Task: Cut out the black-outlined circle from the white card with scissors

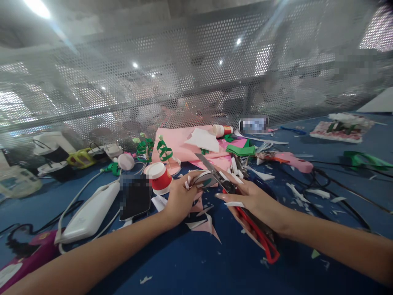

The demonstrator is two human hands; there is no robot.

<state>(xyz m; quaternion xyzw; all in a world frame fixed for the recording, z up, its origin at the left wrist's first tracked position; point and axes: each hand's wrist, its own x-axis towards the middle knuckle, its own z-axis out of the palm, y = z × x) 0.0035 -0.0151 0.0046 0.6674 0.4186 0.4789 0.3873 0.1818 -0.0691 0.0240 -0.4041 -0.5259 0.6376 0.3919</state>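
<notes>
My right hand (258, 200) is closed around a pair of scissors (210, 167) with red handles (260, 241). The blades point up and left, toward my other hand. My left hand (181, 196) pinches a curved white piece (206, 178) beside the blades; its exact kind is unclear. Against the right hand's fingers lies a white paper strip (235, 204). Just left of my left hand stands a red and white paper cup (160, 178). Pink and white paper scraps (205, 225) lie on the blue table below the hands.
Behind my hands are pink paper sheets (172, 141), a tipped cup stack (222, 130) and green spirals (164, 149). At right, a pink glue gun (294, 161) trails a black cable. A black phone (135, 198) and a white power bank (92, 211) lie left. Perforated metal (196, 73) rises behind.
</notes>
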